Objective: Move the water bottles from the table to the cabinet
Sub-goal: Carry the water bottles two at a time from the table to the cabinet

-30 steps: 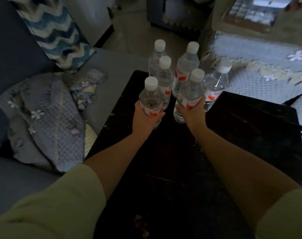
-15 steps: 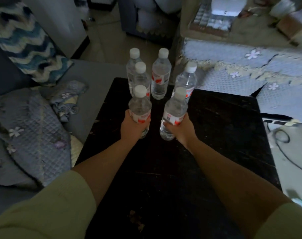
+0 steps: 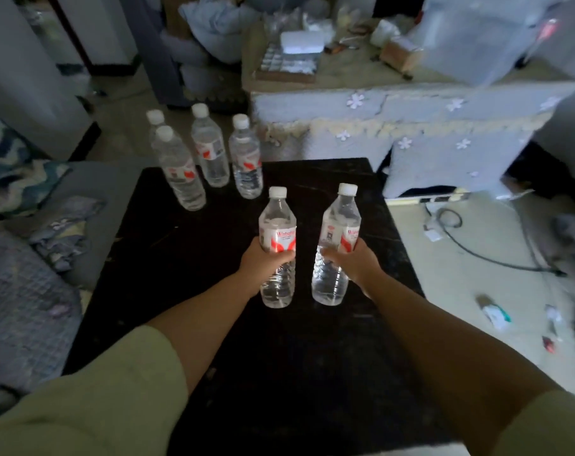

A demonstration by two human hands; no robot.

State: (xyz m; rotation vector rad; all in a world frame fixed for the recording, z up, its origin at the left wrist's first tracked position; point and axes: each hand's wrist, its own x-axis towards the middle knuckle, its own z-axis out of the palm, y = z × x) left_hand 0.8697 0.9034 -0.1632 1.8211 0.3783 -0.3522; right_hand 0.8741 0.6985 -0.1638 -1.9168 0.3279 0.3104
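My left hand [image 3: 263, 263] grips a clear water bottle [image 3: 277, 222] with a white cap and a red-and-white label. My right hand [image 3: 355, 263] grips a second bottle [image 3: 340, 218] of the same kind. Both bottles are upright, held above the middle of the black table [image 3: 194, 258]. Several more bottles stand in a cluster at the table's far left corner: one nearest me [image 3: 179, 172], one in the middle [image 3: 209, 149], one to the right [image 3: 246, 159], and one half hidden behind [image 3: 155, 118].
A grey sofa with quilted floral cloth [image 3: 23, 291] borders the table's left side. Beyond the table stands a cloth-covered cabinet [image 3: 394, 133] with clutter on top. A cable [image 3: 460, 238] and small litter lie on the pale floor to the right.
Both hands have pulled their bottles back from the cluster, lifted off the table. The camera has swung right, showing the floor and the covered cabinet.
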